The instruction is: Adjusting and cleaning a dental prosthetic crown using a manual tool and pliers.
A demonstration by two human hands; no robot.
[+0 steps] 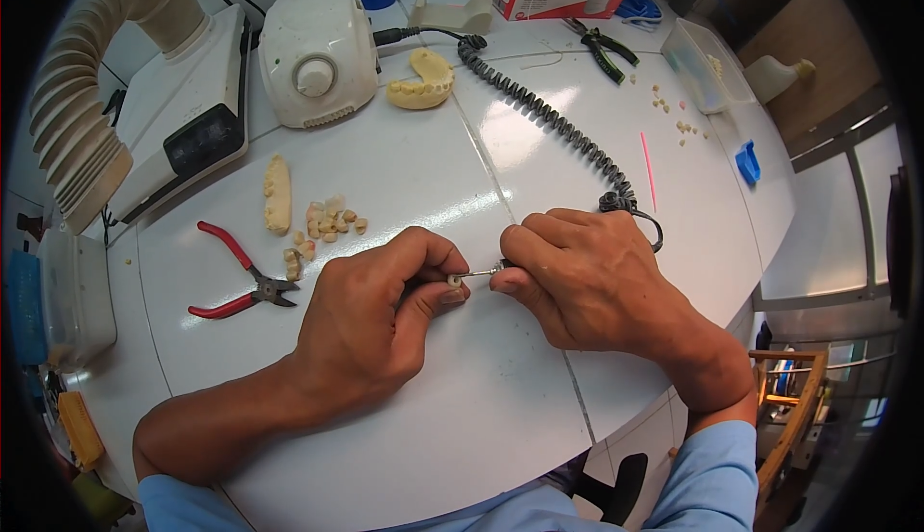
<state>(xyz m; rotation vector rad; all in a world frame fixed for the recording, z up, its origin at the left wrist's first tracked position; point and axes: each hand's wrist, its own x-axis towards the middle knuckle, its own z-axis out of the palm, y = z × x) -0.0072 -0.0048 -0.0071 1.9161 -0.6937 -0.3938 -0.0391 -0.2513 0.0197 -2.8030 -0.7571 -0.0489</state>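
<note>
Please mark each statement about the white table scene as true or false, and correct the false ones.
1. The left hand pinches a small tooth-like piece between thumb and finger. True.
2. The right hand holds a thin handpiece whose metal tip points at that piece. True.
3. The red-handled pliers lie to the right of both hands. False: they lie to the left of the left hand.
4. The coiled cable runs from the right hand toward the white motor unit. True.
5. The loose pale tooth pieces lie inside the clear box. False: they lie bare on the table, near the pliers.
</note>
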